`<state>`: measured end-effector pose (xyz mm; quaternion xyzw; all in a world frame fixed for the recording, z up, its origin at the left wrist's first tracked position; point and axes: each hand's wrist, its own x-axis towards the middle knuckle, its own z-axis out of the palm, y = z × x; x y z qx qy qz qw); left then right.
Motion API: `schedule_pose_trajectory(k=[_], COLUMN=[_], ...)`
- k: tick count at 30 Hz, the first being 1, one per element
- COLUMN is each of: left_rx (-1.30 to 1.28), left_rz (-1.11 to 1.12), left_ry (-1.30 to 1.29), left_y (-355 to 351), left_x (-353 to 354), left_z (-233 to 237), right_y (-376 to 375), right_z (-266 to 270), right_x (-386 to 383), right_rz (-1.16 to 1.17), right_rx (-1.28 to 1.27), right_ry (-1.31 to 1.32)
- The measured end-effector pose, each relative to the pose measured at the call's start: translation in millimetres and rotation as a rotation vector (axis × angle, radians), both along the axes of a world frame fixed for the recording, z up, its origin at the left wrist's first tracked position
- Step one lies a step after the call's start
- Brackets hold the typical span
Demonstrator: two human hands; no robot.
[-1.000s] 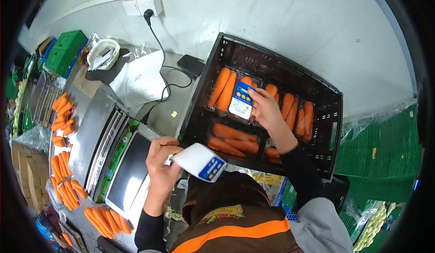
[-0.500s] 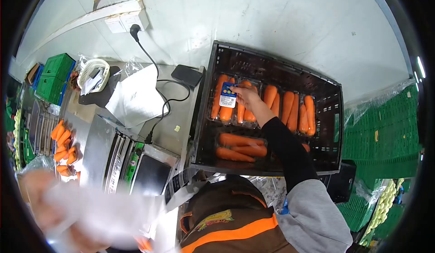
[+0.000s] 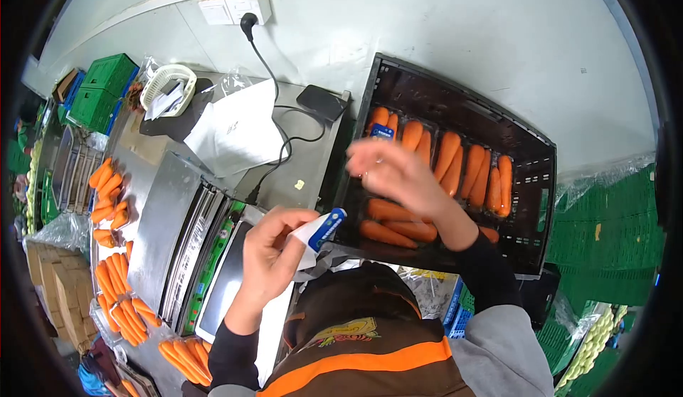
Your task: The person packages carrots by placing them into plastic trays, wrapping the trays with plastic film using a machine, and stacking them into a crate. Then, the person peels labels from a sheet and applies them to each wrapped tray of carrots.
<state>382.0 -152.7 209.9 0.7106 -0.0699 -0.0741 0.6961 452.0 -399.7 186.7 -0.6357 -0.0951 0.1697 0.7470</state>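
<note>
My left hand [image 3: 274, 258] pinches a white label with a blue end [image 3: 319, 232] just in front of my chest, above the scale. My right hand [image 3: 398, 173], blurred and with fingers apart, hovers empty over the near left part of the black crate [image 3: 526, 205]. Wrapped packs of carrots [image 3: 466, 169] lie in the crate. One pack at the back left carries a blue and white label [image 3: 381, 131].
A scale with a dark platform [image 3: 228, 283] sits below my left hand, next to a steel sealing machine [image 3: 167, 233]. Loose carrots [image 3: 117, 290] lie at the left. A cable, white paper [image 3: 238, 130] and a small white basket [image 3: 167, 87] lie behind. Green crates stand right and far left.
My right hand has left the labelled pack and drawn back toward me. My left hand has come back in front of my chest with a fresh label.
</note>
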Motion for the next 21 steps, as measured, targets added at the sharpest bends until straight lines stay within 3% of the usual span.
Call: schedule_pose_trajectory(k=[2,4,5,6,9,10,12,13,14,16,18,20,21], left_rx=[-0.093,-0.193,-0.171,-0.155,-0.023,0.079,0.348,0.497,0.647,0.615,0.353,0.190,0.003], left_rz=[0.002,-0.013,-0.047,-0.084,-0.011,-0.003,0.017,0.061,0.105,0.118,0.095,-0.046,-0.174], left_ry=[0.019,0.037,-0.003,-0.042,-0.002,-0.028,-0.113,-0.342,-0.572,-0.581,-0.476,-0.435,-0.467], left_y=[-9,-12,-10,-9,-14,-12,-1,2,5,9,13,15,19], left_x=[-2,-1,-2,-2,-7,-10,-13,-10,-8,-12,-21,-33,-36], left_z=[-4,-10,-14,-20,-32,-37,-47,-41,-35,-21,-8,45,65], right_y=[16,20,22,24,22,19,-7,-25,-52,-101,-132,-153,-159], right_z=[22,14,15,12,4,2,12,0,-5,-48,-98,-137,-158], right_x=[-26,-40,-48,-53,-68,-74,-75,-62,-43,1,28,48,54], right_rz=[0.208,0.203,0.126,0.107,-0.183,-0.204,-0.361,-0.528,-0.602,-0.650,-0.682,-0.608,-0.602], right_rx=[-0.199,-0.237,-0.150,-0.161,-0.320,-0.300,-0.304,-0.060,-0.047,-0.084,-0.092,-0.343,-0.341], right_ry=[-0.355,-0.275,-0.080,-0.079,-0.624,-0.615,-0.342,-0.122,0.078,0.197,0.263,0.401,0.400])
